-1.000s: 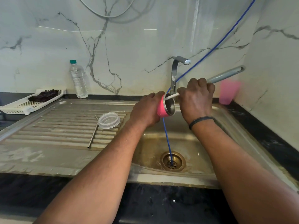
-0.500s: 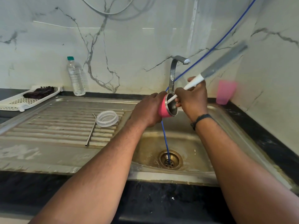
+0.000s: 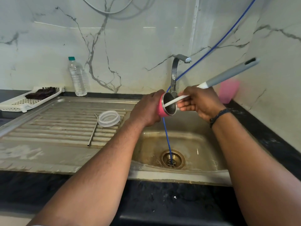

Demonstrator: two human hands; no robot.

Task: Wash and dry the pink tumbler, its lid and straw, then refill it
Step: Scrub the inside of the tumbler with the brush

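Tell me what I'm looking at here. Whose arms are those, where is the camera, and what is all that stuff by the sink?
The arms belong to a person who wears a camera on the head, so you see what they see, looking down at their own hands.

The left hand holds a pink tumbler on its side above the sink. The right hand holds a long brush, whose white end goes into the tumbler's mouth to scrub inside.

On the ribbed metal part left of the sink lie a clear lid and a metal straw, side by side. Farther back stand a water bottle and a white tray with something dark on it. Behind the tumbler is the tap. A thin blue tube runs down into the drain. A blurry pink thing stands in the corner; I cannot tell what it is.
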